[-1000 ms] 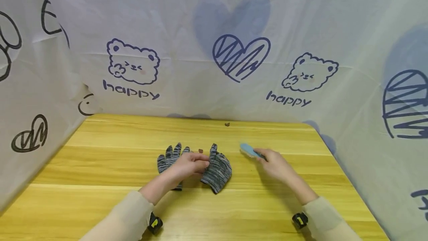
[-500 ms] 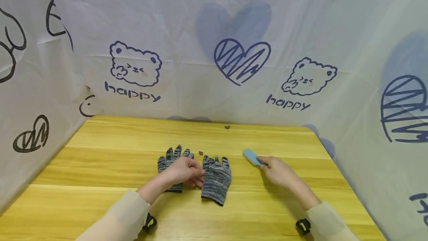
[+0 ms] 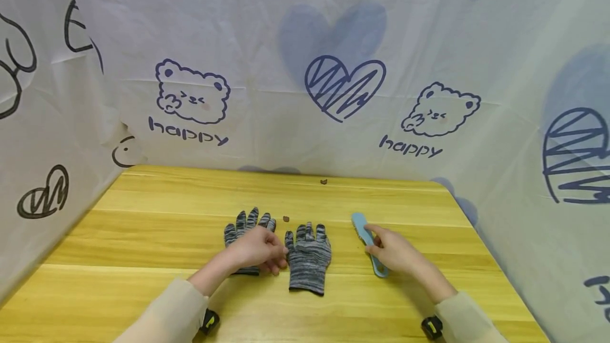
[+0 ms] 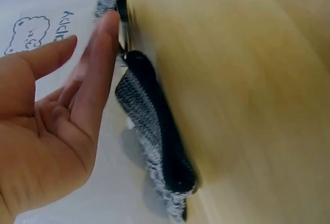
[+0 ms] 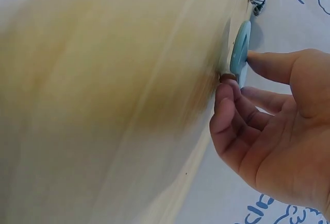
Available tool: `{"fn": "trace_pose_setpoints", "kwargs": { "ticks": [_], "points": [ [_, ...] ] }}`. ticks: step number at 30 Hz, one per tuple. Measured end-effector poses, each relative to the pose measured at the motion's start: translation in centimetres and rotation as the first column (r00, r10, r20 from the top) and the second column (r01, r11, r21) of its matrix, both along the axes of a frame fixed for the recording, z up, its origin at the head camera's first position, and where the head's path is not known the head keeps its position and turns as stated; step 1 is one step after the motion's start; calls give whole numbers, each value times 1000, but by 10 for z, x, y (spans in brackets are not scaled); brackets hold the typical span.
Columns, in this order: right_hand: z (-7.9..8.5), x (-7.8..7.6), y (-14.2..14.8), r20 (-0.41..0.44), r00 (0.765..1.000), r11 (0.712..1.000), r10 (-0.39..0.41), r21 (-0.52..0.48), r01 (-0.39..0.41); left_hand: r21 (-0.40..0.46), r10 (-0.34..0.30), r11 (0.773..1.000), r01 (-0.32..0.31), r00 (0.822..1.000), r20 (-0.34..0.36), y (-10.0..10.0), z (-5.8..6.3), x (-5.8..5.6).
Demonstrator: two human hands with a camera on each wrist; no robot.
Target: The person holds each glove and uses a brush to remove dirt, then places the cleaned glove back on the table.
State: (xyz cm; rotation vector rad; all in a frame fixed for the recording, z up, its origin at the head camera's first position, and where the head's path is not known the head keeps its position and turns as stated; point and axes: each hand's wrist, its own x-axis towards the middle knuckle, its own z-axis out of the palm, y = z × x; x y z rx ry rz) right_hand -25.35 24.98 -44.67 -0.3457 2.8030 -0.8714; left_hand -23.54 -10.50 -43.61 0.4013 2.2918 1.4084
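Observation:
Two grey-and-black knitted gloves lie on the wooden table, fingers pointing away. My left hand (image 3: 259, 252) partly covers the left glove (image 3: 241, 222), and its fingertips are beside the thumb of the right glove (image 3: 308, 263). In the left wrist view, thumb and fingers stand apart with nothing between them, near the left glove's dark cuff (image 4: 167, 136). My right hand (image 3: 394, 250) pinches a light-blue brush (image 3: 360, 225) between thumb and fingers. The brush's bristles face left, and its holed handle end (image 5: 241, 49) points toward me.
Two small brown pieces are on the table, one (image 3: 286, 219) beyond the gloves and another (image 3: 324, 181) near the back edge. A printed white cloth (image 3: 267, 110) hangs behind and along both sides of the table (image 3: 157, 242). Black devices (image 3: 432, 327) sit at both wrists.
The right glove came down from folded to flat, and my left hand let go of it. The brush swung from slanting leftward to nearly straight away from me, its handle now showing.

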Motion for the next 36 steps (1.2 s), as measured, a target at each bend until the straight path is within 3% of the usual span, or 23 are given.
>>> {"fn": "trace_pose_setpoints", "kwargs": {
  "ticks": [2, 5, 8, 11, 13, 15, 17, 21, 26, 30, 33, 36],
  "points": [
    [0, 0, 0, 2, 1000, 1000, -2, -4, 2, -59, 14, 998, -20, 995, -95, 1, 1, 0],
    [0, 1, 1, 10, 1000, 1000, -2, -17, 2, -131, 5, 991, -38, 969, -247, 3, 1, -1],
    [0, 0, 2, 24, 1000, 999, -3, -49, 5, -197, -68, 980, -11, 920, -387, 5, -1, -3],
    [-1, -1, 2, 44, 999, 996, -10, -87, 14, -287, -187, 957, 45, 852, -489, 7, -4, -6],
    [-1, -1, 2, 58, 998, 994, -19, -106, 25, -347, -256, 935, 72, 814, -521, 9, -6, -7],
    [-2, -2, 1, 62, 998, 994, -26, -108, 32, -404, -310, 911, 88, 792, -526, 11, -7, -9],
    [-3, -2, -1, 64, 998, 994, -29, -104, 35, -454, -346, 886, 94, 786, -513, 13, -8, -9],
    [-4, -3, -5, 62, 998, 995, -25, -91, 30, -534, -385, 840, 93, 795, -468, 16, -9, -8],
    [-4, -5, -9, 68, 997, 995, -28, -89, 34, -572, -394, 817, 75, 796, -459, 20, -10, -9],
    [-7, -5, -10, 61, 997, 995, -38, -92, 44, -569, -390, 819, 74, 799, -458, 19, -11, -7],
    [-8, -3, -8, 18, 999, 995, -47, -92, 48, -524, -358, 848, 77, 813, -460, 15, -11, -6],
    [-7, -2, -4, -74, 995, 995, -64, -83, 58, -467, -300, 883, 40, 814, -498, 8, -9, -6]
  ]
}}
